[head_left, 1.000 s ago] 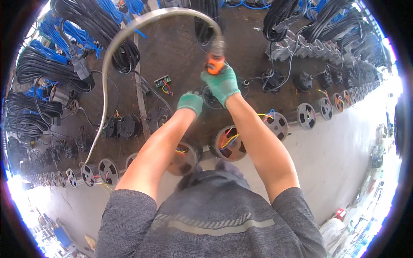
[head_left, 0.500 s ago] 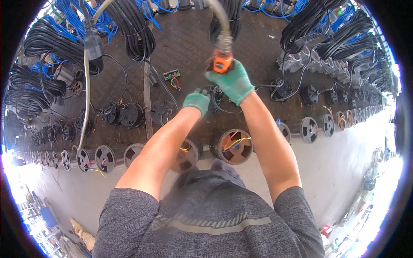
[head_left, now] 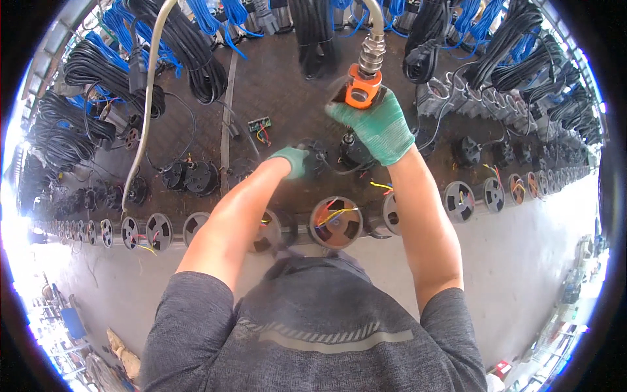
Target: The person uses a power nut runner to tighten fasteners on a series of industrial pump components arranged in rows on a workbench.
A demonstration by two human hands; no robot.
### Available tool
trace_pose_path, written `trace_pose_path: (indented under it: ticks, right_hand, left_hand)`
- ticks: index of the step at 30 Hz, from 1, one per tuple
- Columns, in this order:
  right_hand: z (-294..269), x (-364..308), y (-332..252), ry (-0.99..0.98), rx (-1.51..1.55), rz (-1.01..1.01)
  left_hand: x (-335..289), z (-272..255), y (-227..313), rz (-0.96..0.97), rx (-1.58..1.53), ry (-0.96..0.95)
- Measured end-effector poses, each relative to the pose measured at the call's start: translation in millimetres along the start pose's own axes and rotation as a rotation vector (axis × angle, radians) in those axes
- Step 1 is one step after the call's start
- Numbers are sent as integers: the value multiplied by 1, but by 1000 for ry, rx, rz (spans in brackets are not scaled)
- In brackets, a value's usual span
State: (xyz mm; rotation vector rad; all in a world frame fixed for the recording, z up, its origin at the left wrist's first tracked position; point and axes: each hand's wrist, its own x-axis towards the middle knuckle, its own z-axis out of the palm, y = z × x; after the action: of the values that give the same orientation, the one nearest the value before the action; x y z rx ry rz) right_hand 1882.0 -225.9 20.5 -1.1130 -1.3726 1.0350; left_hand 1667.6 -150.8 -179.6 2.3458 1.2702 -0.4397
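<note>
My right hand (head_left: 382, 124), in a green glove, is closed around an orange-collared air screwdriver (head_left: 363, 90) whose metal fitting joins a pale hose. Its tip points down at a round black motor end cover (head_left: 356, 155) on the bench, partly hidden by my hand. My left hand (head_left: 292, 161), gloved too, is low over the bench beside another round dark cover (head_left: 316, 155) with a cable. Its fingers are blurred and partly hidden, so their grip on that cover cannot be made out.
Coiled black cables (head_left: 317, 39) and blue wire bundles (head_left: 232, 13) line the far side. A small green circuit board (head_left: 259, 123) lies left of centre. Round motor housings with coloured wires (head_left: 336, 222) line the near edge. Grey metal castings (head_left: 434, 98) stand at right.
My right hand and the screwdriver have shifted right, revealing the cover under the tip. My left hand stays by the cover on the left. The whole view has shifted slightly.
</note>
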Motion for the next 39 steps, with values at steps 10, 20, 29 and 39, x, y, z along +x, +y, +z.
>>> trace_pose_path:
  ticks: [10, 20, 29, 39]
  right_hand:
    - [-53, -6, -16, 41, 138, 5]
    - [-59, -27, -34, 163, 191, 67]
    - [-52, -14, -45, 46, -42, 24]
    - [-76, 17, 15, -33, -4, 3]
  left_hand:
    - [-12, -46, 90, 467, -675, 231]
    - [-50, -48, 130, 435, -867, 313]
    - [-9, -57, 118, 508, -840, 238]
    - [104, -42, 136, 607, -818, 251]
